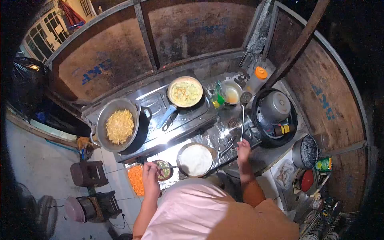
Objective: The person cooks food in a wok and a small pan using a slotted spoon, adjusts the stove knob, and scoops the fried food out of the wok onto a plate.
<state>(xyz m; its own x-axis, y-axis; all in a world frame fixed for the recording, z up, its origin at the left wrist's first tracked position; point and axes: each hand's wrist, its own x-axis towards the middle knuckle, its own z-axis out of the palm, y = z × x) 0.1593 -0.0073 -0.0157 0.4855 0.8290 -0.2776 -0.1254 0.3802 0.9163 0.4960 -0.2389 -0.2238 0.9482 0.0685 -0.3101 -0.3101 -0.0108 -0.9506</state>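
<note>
My right hand (243, 151) is closed around the thin handle of a skimmer (245, 98), whose perforated round head lies near a small pot (231, 93) with some liquid in it. My left hand (150, 173) grips a spoon (170, 167) over a small bowl of chopped greens (163, 171); the fingers partly hide both. Just right of that bowl sits a round bowl of white powder or batter (195, 160). Shredded carrot (136, 180) lies in a tray left of the hand. A blue-handled frying pan (185, 92) on the stove holds a yellow, egg-like mixture with green bits.
A large pot of noodles (120, 126) stands on the left of the stove (160, 130). At right are an orange-capped jug (256, 80) and a black basin (276, 142) with a metal pot inside. Wooden panels (192, 34) wall in the back. A stool (89, 174) is at left.
</note>
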